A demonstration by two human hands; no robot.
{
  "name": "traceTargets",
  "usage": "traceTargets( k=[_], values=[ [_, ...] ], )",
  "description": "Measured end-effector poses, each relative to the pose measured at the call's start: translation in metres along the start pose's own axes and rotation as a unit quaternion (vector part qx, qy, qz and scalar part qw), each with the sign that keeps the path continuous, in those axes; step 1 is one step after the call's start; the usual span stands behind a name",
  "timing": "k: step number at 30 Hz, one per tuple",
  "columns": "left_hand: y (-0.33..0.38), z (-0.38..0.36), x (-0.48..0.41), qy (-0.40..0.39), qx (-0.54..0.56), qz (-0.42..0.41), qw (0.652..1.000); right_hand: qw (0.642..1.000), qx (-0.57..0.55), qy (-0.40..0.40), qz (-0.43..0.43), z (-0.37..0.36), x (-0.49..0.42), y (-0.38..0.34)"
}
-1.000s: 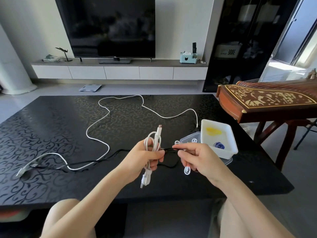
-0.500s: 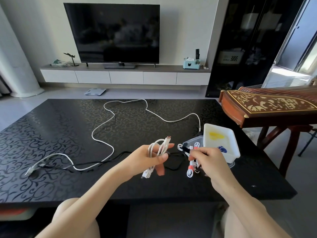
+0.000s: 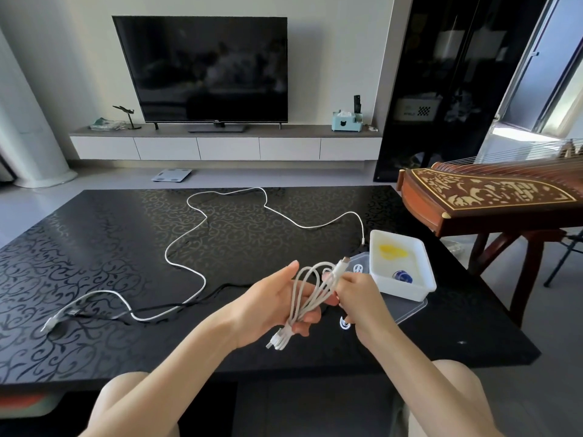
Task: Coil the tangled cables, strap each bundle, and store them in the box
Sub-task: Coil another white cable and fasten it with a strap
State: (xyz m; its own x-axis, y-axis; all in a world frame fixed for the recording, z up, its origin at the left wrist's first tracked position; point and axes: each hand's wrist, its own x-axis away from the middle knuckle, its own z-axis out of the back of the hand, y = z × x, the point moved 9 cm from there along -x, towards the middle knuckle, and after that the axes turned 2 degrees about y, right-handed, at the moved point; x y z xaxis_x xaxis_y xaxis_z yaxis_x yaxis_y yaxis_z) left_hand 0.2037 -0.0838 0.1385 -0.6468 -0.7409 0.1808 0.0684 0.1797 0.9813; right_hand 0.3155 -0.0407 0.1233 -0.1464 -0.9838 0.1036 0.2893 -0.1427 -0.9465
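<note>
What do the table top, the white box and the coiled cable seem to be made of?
The table looks black and glossy, perhaps lacquer or glass, with a swirl pattern; it reflects the light. The box looks like smooth white plastic, with rounded moulded corners. The coiled cable has a white matt jacket, possibly braided; it is too small to be sure.

My left grip [image 3: 274, 307] cradles the cable bundle [image 3: 285, 335], thumb straight up, fingers curled beneath. My right grip [image 3: 358, 294] pinches its loops just beside, both forearms reaching forward.

black table [image 3: 94, 247], white cable [image 3: 186, 247], black cable [image 3: 176, 306], box [image 3: 402, 287]
</note>
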Motion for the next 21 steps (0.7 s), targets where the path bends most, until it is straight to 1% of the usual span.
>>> traceTargets(
  k=[4, 6, 8, 10, 12, 14, 16, 18, 21],
  values=[
    [-0.001, 0.001, 0.001, 0.023, -0.05, 0.001, 0.998, 1.0, -0.003, -0.017, -0.004, -0.001, 0.001, -0.007],
    [0.0, 0.009, 0.001, 0.069, -0.08, -0.008, 0.994, 0.999, -0.006, -0.04, 0.0, -0.003, 0.003, -0.01],
    [0.004, 0.02, 0.001, 0.132, -0.098, -0.028, 0.986, 0.997, -0.011, -0.072, 0.02, -0.009, 0.007, -0.014],
    [0.006, 0.029, 0.001, 0.184, -0.089, -0.042, 0.978, 0.995, -0.012, -0.091, 0.027, -0.012, 0.009, -0.015],
    [0.007, 0.032, 0.001, 0.219, -0.07, -0.054, 0.972, 0.993, -0.021, -0.107, 0.04, -0.015, 0.01, -0.017],
    [0.009, 0.036, 0.0, 0.258, -0.062, -0.068, 0.962, 0.991, -0.024, -0.119, 0.065, -0.016, 0.012, -0.022],
    [0.011, 0.04, 0.0, 0.298, -0.031, -0.079, 0.951, 0.987, -0.023, -0.129, 0.094, -0.017, 0.015, -0.027],
    [0.014, 0.042, 0.001, 0.318, -0.01, -0.094, 0.943, 0.985, -0.028, -0.136, 0.103, -0.018, 0.016, -0.028],
    [0.021, 0.041, 0.002, 0.335, -0.028, -0.122, 0.934, 0.983, -0.037, -0.145, 0.106, -0.018, 0.018, -0.029]
  ],
)
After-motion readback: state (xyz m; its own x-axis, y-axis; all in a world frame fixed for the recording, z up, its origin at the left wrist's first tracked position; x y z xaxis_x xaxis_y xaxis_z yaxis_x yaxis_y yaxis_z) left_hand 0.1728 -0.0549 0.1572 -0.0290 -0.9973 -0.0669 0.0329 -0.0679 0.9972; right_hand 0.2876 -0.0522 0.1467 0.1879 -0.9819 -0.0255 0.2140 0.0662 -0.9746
